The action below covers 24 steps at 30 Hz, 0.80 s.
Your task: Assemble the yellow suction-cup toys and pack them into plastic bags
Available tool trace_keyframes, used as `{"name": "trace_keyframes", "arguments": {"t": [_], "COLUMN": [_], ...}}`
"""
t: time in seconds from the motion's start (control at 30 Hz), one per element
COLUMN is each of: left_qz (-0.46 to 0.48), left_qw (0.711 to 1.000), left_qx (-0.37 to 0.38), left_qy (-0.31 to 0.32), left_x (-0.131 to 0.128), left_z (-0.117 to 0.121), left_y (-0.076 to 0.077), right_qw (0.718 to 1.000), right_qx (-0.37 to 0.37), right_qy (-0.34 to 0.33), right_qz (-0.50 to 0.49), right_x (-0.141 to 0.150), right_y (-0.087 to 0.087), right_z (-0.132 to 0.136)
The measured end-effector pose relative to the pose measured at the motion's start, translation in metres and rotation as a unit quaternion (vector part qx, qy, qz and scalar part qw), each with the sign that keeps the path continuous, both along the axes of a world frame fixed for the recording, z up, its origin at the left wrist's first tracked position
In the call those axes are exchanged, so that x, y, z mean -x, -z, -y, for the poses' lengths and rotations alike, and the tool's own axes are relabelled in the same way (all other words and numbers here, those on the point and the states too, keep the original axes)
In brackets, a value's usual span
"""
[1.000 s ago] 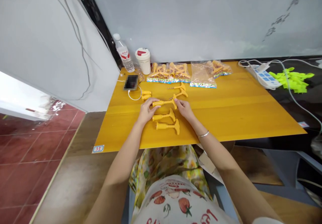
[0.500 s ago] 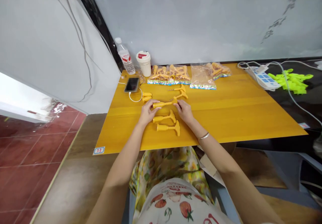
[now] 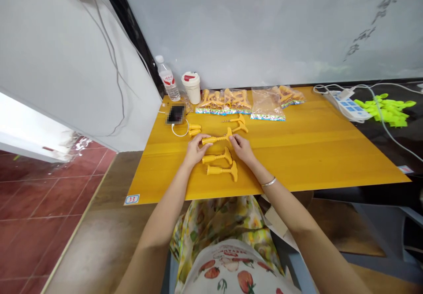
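Note:
My left hand (image 3: pixel 195 150) pinches the sleeve end of a yellow T-handled corkscrew (image 3: pixel 216 139), held level just above the table. At its other end, my right hand (image 3: pixel 242 148) has its fingers closed on the T-shaped handle. The sleeve and handle meet in one line, with no bare metal plainly visible between them. Nearer to me lie two more sleeved corkscrews, an upper one (image 3: pixel 218 157) and a lower one (image 3: pixel 222 170). Beyond my hands are two T-handles with bare spiral screws (image 3: pixel 238 121) and loose yellow sleeves (image 3: pixel 194 130).
Clear bags of corkscrews (image 3: pixel 224 100) line the back of the yellow table (image 3: pixel 297 153), beside a flatter bag (image 3: pixel 267 104). A bottle (image 3: pixel 168 80), lidded cup (image 3: pixel 191 88) and cabled phone (image 3: pixel 176 114) stand back left. At right are a power strip (image 3: pixel 352 107) and lime-green pieces (image 3: pixel 386 110).
The handle and sleeve in my hands have come together, covering the short stretch of metal screw seen before. The whole view has shifted slightly.

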<state>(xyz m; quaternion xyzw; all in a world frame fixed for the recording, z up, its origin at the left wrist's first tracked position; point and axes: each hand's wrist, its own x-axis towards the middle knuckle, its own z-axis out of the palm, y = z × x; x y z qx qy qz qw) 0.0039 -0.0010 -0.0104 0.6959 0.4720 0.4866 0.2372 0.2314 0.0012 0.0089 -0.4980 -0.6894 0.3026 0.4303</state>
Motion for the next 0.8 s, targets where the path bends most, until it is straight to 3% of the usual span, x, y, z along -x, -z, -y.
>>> {"name": "trace_keyframes", "arguments": {"t": [0.2, 0.3, 0.47, 0.63, 0.8], "left_qz": [-0.008, -0.018, -0.078, -0.092, -0.092], "left_qw": [0.999, 0.997, 0.991, 0.986, 0.988], "left_qx": [0.031, 0.074, 0.105, 0.13, 0.124], "left_qy": [0.019, 0.009, 0.02, 0.049, 0.014], "left_x": [0.002, 0.01, 0.02, 0.02, 0.023], "left_z": [-0.002, -0.004, -0.002, -0.001, -0.004], "left_y": [-0.003, -0.003, -0.005, -0.006, -0.004], "right_qw": [0.998, 0.999, 0.974, 0.923, 0.903], "right_qx": [0.05, 0.008, -0.091, -0.099, -0.068], "right_qy": [0.003, 0.034, 0.129, 0.122, 0.131], "right_qz": [-0.028, 0.008, 0.162, 0.35, 0.403], "right_x": [0.0, -0.013, -0.043, -0.049, -0.045], "right_y": [0.001, 0.001, 0.007, 0.007, 0.002], "right_z": [-0.003, -0.01, -0.028, -0.041, -0.047]}}
